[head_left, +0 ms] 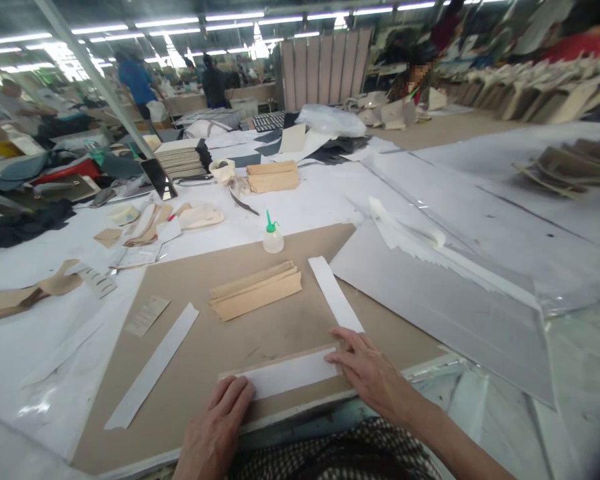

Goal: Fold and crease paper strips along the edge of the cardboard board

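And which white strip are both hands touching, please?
The near strip, with left hand and right hand at opposite ends; neither left strip nor right strip lies between them.

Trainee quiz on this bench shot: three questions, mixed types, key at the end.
1. True or false: fingers of the right hand are at the right end of the near strip.
2. Counting that one, how many white strips lie on the brown board? A) one B) three C) six
3. Fill in: the bottle has a ____ cap.

Key: 1 true; 2 B, with the left strip and right strip; 3 green.
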Available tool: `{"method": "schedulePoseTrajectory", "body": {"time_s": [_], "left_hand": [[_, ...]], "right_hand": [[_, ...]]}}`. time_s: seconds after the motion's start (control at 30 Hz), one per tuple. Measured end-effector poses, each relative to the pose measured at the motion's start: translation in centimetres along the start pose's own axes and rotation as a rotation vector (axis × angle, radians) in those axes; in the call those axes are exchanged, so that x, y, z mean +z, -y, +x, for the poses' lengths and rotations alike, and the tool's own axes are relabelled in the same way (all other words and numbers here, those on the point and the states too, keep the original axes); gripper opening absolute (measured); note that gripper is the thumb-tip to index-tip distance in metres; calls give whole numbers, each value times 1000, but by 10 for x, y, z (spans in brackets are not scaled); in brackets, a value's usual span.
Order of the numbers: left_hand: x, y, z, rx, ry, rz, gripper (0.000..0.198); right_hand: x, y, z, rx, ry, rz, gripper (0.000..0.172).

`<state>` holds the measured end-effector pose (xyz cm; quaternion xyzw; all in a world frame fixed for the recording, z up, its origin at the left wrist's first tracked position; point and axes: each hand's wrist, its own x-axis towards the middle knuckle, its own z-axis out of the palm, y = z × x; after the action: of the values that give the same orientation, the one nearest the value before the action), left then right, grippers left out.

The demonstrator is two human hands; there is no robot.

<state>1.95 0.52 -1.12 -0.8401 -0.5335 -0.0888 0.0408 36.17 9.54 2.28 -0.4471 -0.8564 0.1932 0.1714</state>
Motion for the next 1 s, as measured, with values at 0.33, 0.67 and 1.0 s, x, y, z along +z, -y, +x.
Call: {"method": "schedulePoseTrajectory", "body": {"time_s": [0.33,0.67,1.0], "left_hand": [[-20,-54,41,-18,45,-133,39],[12,-119,108,46,-69,-389,21],[17,-116,100,60,-38,-371,31]], "right_hand": [[-1,-10,-32,19,-145,-22,32],[-1,-18,-31,-24,-54,-173,50],[4,-18,-29,-47,-118,91,41]]}}
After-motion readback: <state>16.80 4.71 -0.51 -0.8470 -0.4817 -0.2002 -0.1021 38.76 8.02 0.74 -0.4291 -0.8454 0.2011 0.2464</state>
